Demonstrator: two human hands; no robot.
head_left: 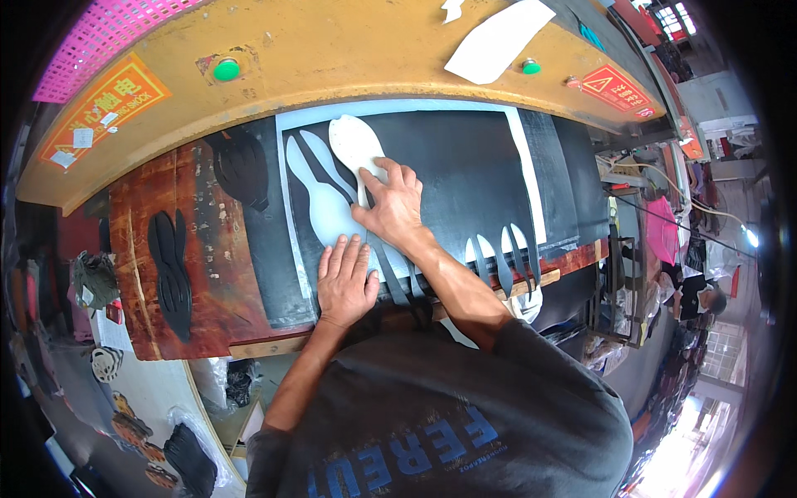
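Note:
A black sheet (465,166) lies over a white board (525,166) on the work surface. Sole-shaped openings in the sheet's left part let white show through, the largest being a cut-out (330,212). On the sheet's upper left sits a white sole-shaped piece (353,135). My right hand (392,199) grips its narrower lower part between thumb and fingers; the palm hides some of it. My left hand (342,278) rests flat near the sheet's front edge, fingers stretched out, holding nothing. Narrow black strips (394,278) of sheet run between the cut-outs beside it.
A yellow machine beam (357,58) with green buttons (226,70) spans the far side. Black sole-shaped pieces (170,278) lie on the worn brown board (220,274) at left. Further cut-outs (486,249) mark the sheet's front right. White paper (498,41) lies on the beam.

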